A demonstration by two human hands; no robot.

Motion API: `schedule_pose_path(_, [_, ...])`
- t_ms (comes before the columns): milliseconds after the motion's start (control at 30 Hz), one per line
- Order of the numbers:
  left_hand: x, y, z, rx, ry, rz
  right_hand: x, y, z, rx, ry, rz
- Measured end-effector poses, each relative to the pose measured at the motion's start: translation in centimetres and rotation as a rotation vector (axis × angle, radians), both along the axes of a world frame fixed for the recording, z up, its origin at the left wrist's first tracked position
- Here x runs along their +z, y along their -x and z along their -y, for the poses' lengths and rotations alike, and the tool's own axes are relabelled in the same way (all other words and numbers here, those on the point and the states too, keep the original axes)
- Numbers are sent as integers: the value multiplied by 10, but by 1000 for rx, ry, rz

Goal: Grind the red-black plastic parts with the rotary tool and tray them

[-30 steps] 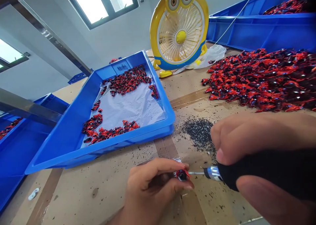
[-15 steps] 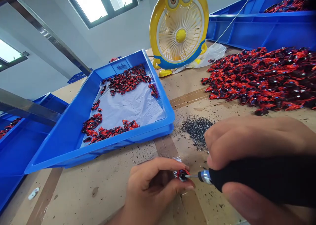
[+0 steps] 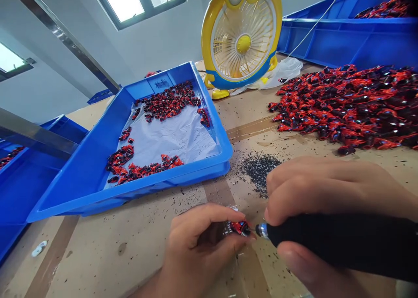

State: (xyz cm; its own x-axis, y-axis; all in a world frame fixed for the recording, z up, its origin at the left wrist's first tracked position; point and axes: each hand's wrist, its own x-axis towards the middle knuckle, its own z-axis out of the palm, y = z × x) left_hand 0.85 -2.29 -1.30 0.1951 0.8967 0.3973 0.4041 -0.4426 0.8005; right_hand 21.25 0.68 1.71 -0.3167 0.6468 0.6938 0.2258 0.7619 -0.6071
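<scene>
Leftward comes the right hand (image 3: 326,191), carrying its black tool (image 3: 342,241) closer to the left hand (image 3: 199,237) than a second ago! Right fingers clamp around the tool's body; left thumb and forefinger pinch a small red-and-black piece (image 3: 240,227), low at centre, above the table (image 3: 137,241). Thin tip meets the piece's dark end, how deep I can't tell. Black shavings (image 3: 259,169) lie beyond, near the blue tray (image 3: 225,152).

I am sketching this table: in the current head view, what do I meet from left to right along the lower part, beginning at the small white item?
Small white item, brown tape strip, left hand, red-and-black piece, black-handled tool.
</scene>
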Motion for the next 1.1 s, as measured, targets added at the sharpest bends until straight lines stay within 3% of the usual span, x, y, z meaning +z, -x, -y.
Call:
schedule_pose_path(233, [0,2,1,-14,20,-21,-8,-9,-3,76,-6,104])
schedule_pose_path(367, [0,2,2,-9,62,10,-8,-10,-6,119,-42,57])
schedule_pose_path(667, [-8,2,6,-85,259,270,-15,-13,1,-38,-45,35])
schedule_pose_path(833, [-10,3,5,-118,311,369,-11,-17,1,-96,-43,29])
schedule_pose_path(1100, [-13,3,7,-156,381,457,-3,-18,7,-92,80,-85])
